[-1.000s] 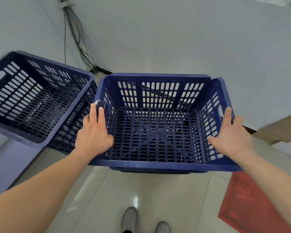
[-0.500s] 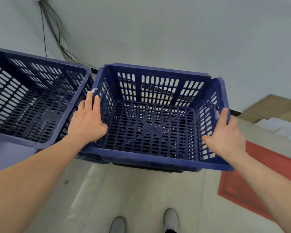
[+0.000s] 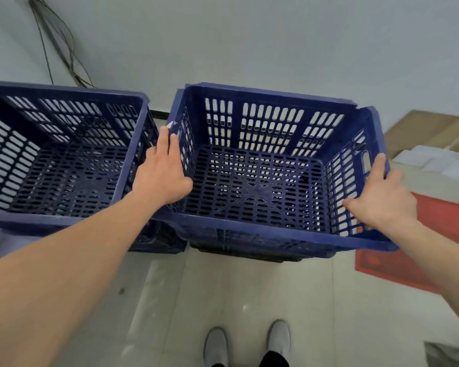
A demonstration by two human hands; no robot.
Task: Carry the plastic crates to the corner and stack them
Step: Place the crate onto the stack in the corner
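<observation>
1. Hands: both grasp one dark blue slotted plastic crate (image 3: 270,181) by its side walls. The left hand (image 3: 162,178) clamps the left wall, thumb inside and fingers laid along the outside. The right hand (image 3: 379,194) clamps the right wall, thumb inside and fingers over the rim.
2. Left of the held crate: a second dark blue slotted plastic crate (image 3: 64,165) stands just beside it, and the left hand's fingers lie in the narrow gap between the two. Another crate wall shows beneath this second crate, so it appears to top a stack. Black cables (image 3: 56,41) run down the pale grey wall (image 3: 276,35) behind it.
3. Held crate: open side up, roughly level, and close to the wall. A lower dark crate (image 3: 249,247) shows under its near rim. Whether the held crate is seated on it or hovers just above cannot be told.
4. Right of the held crate: a red floor mat (image 3: 448,226) lies on the tiles, with brown cardboard sheets (image 3: 421,128) behind it. Nearer than the held crate, two grey shoes (image 3: 249,343) stand on the floor.
5. Step in hand (judged): setting the held crate onto the lower crate. To do this well:
   - Keep the rim level.
   - Line up all four corners with the crate beneath.
   - Lower both sides evenly.
   - Keep the left fingers from being trapped against the neighbouring crate.
   - Let go only once the base sits flat without rocking.
</observation>
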